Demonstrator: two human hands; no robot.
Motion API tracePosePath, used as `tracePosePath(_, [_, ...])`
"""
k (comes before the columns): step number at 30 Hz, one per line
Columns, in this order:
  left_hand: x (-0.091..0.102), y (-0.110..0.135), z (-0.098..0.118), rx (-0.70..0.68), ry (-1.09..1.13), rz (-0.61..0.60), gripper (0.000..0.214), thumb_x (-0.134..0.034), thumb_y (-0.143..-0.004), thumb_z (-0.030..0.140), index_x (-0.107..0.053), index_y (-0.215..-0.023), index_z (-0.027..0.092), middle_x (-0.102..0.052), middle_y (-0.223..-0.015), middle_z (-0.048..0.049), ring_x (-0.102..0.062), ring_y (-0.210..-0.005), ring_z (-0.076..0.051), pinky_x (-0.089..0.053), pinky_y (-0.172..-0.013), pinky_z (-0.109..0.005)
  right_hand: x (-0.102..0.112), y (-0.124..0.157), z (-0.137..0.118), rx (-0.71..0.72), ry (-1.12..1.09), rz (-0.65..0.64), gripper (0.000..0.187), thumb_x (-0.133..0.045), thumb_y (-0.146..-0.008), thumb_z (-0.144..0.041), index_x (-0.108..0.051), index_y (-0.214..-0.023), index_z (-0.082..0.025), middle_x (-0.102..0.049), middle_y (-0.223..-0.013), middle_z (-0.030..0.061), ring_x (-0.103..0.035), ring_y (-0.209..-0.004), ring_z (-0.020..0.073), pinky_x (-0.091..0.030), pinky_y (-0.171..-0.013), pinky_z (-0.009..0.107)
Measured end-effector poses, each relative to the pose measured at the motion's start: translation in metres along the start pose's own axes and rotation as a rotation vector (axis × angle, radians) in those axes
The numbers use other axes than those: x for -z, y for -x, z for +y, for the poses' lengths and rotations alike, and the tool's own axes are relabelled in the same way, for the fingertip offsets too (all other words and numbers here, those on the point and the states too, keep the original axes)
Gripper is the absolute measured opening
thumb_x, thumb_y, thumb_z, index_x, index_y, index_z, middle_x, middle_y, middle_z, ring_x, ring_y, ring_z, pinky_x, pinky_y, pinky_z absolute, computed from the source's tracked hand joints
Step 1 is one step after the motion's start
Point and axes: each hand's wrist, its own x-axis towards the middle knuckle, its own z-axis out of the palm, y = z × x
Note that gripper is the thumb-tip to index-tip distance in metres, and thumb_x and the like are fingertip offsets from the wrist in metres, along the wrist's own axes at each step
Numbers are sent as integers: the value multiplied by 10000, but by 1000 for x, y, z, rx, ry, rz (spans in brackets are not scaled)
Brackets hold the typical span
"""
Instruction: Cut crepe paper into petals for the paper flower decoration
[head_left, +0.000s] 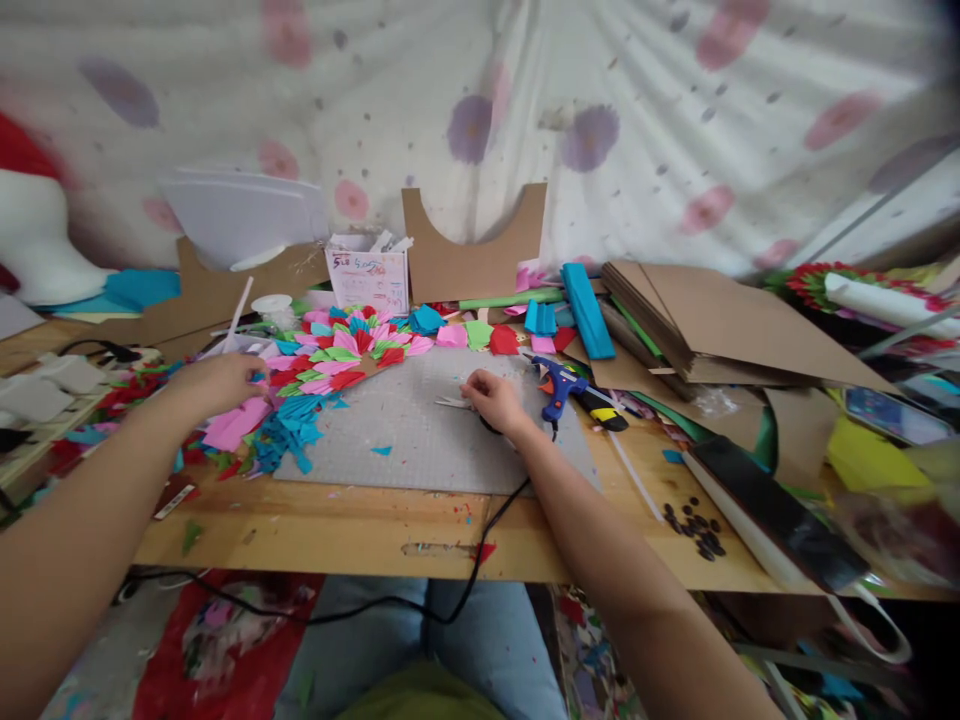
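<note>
My right hand point(493, 400) is closed around a small pair of scissors point(452, 403) above the grey cutting mat point(435, 450); the pale blades point left. Over the paper at the mat's left side, my left hand point(225, 385) has its fingers curled together. A bit of blue shows at its fingertips, but I cannot tell whether it is held. Beneath and beside that hand lie pink paper pieces point(238, 425) and a heap of cut blue paper point(289, 435). Just beyond them rests a piece covered in pink, green, red and blue paper petals point(349, 350).
Right of the mat lie a blue glue gun point(559, 388), a yellow-black cutter point(602, 410), dark buttons point(694, 525) and stacked cardboard point(720, 320). A black cable point(480, 560) loops over the table's front edge. Behind stand a white box point(367, 280) and a cardboard cutout point(472, 265).
</note>
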Motion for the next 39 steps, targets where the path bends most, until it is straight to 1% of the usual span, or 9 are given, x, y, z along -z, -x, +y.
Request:
tracePosePath(3, [-8,-4,-2,7,-231,-177,166,-596,-663,310,-650,-792,219,-569,-541,29,-475,-534,-157,-262,-542,-218,0,0,1,17,-11,18,158,-467,-753,-326,-445,-664,-199,-497,-578,-27,-437,-537,109,-323,-529,232])
tracePosePath(5, [-11,-7,-4,-11,-289,-185,262,-615,-641,306,-646,-887,220,-624,-648,6,-511,-592,-173,-291,-564,-225,1,0,1,20,-19,24,169,-456,-762,-336,-445,-664,-198,-510,-596,-21,-439,-530,109,-329,-526,234])
tracePosePath(10, [-6,-10,-4,-118,-403,75,393,-671,-570,356,-612,-929,208,-614,-1034,-77,-521,-866,-226,-348,-668,-243,2,-1,2,24,-37,39,182,-467,-762,-338,-446,-647,-198,-512,-590,-18,-431,-530,107,-334,-511,228])
tracePosePath(14, [2,-6,1,-86,-481,52,143,-603,-629,304,-576,-727,203,-617,-844,-40,-501,-778,-194,-339,-671,-237,1,-2,5,11,-52,38,176,-472,-759,-336,-450,-653,-197,-533,-605,-13,-437,-535,108,-337,-512,229])
tracePosePath(18, [6,-4,4,-10,-464,-44,118,-588,-638,331,-608,-675,221,-614,-703,-20,-496,-683,-187,-349,-674,-258,1,-2,6,18,-55,35,177,-482,-751,-340,-456,-652,-195,-538,-615,-12,-436,-548,110,-336,-533,236])
tracePosePath(22, [9,-4,12,45,-434,-72,201,-575,-660,367,-682,-750,223,-656,-811,-75,-539,-747,-234,-373,-715,-311,1,-2,4,13,-56,35,178,-486,-748,-342,-467,-653,-193,-523,-599,-15,-423,-536,107,-328,-532,237])
tracePosePath(30, [9,-1,44,15,-470,55,294,-566,-698,386,-668,-806,133,-644,-958,-173,-556,-913,-309,-384,-794,-382,5,-1,-2,-7,-91,43,200,-480,-757,-360,-459,-641,-199,-504,-570,-22,-429,-512,108,-325,-506,233])
tracePosePath(34, [10,-4,42,38,-487,46,235,-495,-721,252,-656,-858,147,-647,-1008,-167,-563,-896,-281,-386,-757,-358,7,-1,-2,-10,-96,48,196,-480,-760,-360,-454,-649,-201,-535,-590,-18,-424,-492,101,-331,-501,233])
tracePosePath(39, [13,-8,30,125,-560,-23,350,-496,-744,385,-653,-915,123,-635,-1066,-190,-535,-963,-290,-355,-808,-370,6,-1,0,-6,-68,54,196,-480,-759,-357,-460,-644,-199,-534,-580,-17,-432,-508,104,-322,-505,232])
